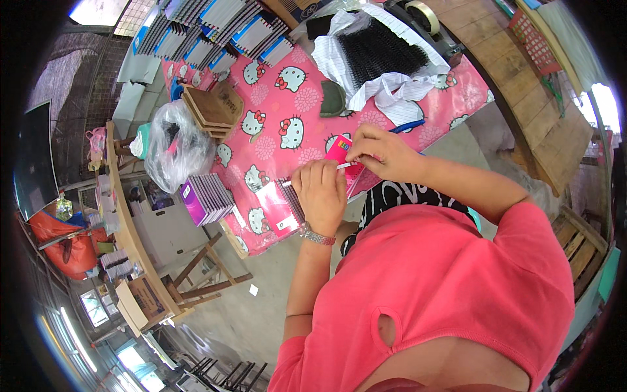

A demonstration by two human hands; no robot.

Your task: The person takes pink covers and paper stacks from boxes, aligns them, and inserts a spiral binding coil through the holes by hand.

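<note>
My left hand (320,193), with a band on its wrist, lies over the near edge of the pink table, fingers curled round a thin white stick (343,166) that shows on either side of it. Close on its right, my right hand (382,155) has bent fingers pinched together above a bright pink booklet (339,149); whatever is between the fingertips is too small to make out. Left of my left hand lies a pink-covered spiral notebook (277,204), partly hidden by that hand. A blue pen (406,127) rests just beyond my right hand.
Black binding coils (385,52) lie in white wrapping at the back, near a dark green curved piece (333,98) and a tape roll (423,16). Stacked notebooks (215,32), a brown box (212,108), a plastic bag (176,144) and purple notebooks (206,199) occupy the left.
</note>
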